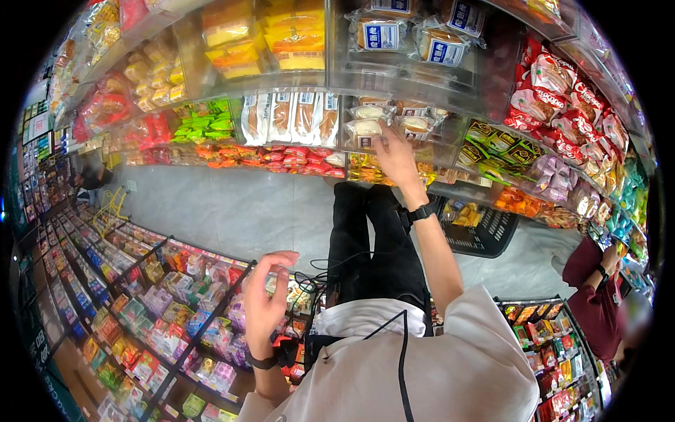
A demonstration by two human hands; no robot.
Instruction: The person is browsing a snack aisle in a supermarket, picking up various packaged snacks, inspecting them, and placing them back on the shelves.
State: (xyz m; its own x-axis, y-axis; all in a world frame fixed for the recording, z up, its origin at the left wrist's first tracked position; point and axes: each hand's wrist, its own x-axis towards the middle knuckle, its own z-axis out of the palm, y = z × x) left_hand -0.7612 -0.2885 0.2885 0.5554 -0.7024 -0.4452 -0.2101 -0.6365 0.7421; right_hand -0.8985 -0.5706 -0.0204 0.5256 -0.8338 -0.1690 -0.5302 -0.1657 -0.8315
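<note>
My right hand reaches forward into a clear bin, its fingers stretched out at the edge of a wrapped bun. The fingertips appear to touch the wrapper; I cannot see a grip closed round it. More wrapped buns lie just to the right in that bin. My left hand hangs in the air near my waist, fingers loosely bent and apart from the thumb, with nothing in it. Left of the buns stands a row of long wrapped bread loaves.
Clear bins of yellow cake packs, blue-labelled bread and red snack packs surround my reach. A black shopping basket holding yellow packs sits right of my legs. Black cables hang near my left hand. Another person stands at right.
</note>
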